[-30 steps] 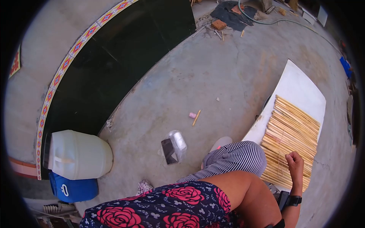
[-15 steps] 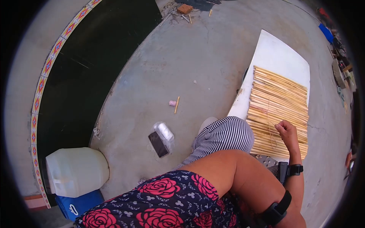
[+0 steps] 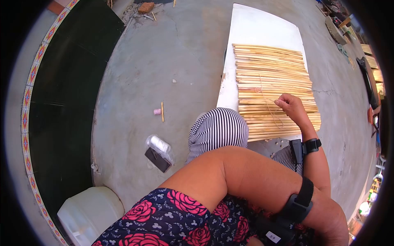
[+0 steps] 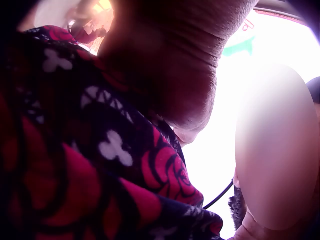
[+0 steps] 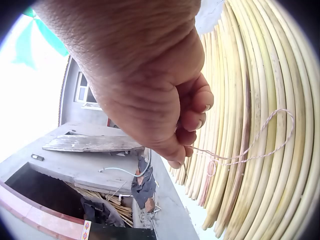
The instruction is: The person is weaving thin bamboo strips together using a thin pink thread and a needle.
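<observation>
Pale peeled sticks lie side by side on a white board. Above their near half, my right hand has its fingers curled in, and thumb and fingertips pinch a thin pink-and-white twisted string. Leaving the pinch, the string loops loosely over the sticks. A small pink tangle of it shows lower down. My left hand is close against the rose-patterned clothing; its fingers are hidden.
A phone lies on the concrete floor beside a clear bag with a white roll. Nearby are a pink spool and a short stick. My striped knee adjoins the board. A whitish barrel stands lower left.
The head view has swung to the right, so board, sticks and floor items appear further left. My right hand stays over the sticks, fingers still curled in.
</observation>
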A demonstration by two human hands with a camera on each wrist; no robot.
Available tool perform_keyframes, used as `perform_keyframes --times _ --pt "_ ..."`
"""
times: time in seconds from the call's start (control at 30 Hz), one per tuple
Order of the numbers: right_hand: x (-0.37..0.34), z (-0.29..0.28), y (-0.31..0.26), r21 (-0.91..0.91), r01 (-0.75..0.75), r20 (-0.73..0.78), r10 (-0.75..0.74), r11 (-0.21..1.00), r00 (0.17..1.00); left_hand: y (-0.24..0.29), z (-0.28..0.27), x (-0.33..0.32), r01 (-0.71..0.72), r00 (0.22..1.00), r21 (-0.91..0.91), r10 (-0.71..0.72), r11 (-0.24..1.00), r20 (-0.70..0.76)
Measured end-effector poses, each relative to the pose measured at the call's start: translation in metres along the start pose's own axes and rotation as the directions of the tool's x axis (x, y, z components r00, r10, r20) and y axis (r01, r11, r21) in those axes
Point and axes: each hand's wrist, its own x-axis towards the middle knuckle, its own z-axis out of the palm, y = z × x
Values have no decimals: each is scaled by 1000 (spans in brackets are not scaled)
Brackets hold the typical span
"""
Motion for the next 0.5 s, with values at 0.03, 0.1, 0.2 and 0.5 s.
perform_keyframes --times 0.03,0.1,0.2,0.5 --pt "-1 2 0 8 2 13 -3 1000 1000 -1 1 2 -3 1000 -8 3 1000 1" --pt "-1 5 -1 24 11 41 -12 1000 999 0 0 1 -2 1000 -20 2 1000 7" --pt "-4 6 1 8 27 64 -27 1000 998 2 0 -2 -9 1000 -26 10 1000 17" --pt "-9 -1 5 -5 -6 55 6 1000 998 7 10 3 -58 996 -51 62 997 71"
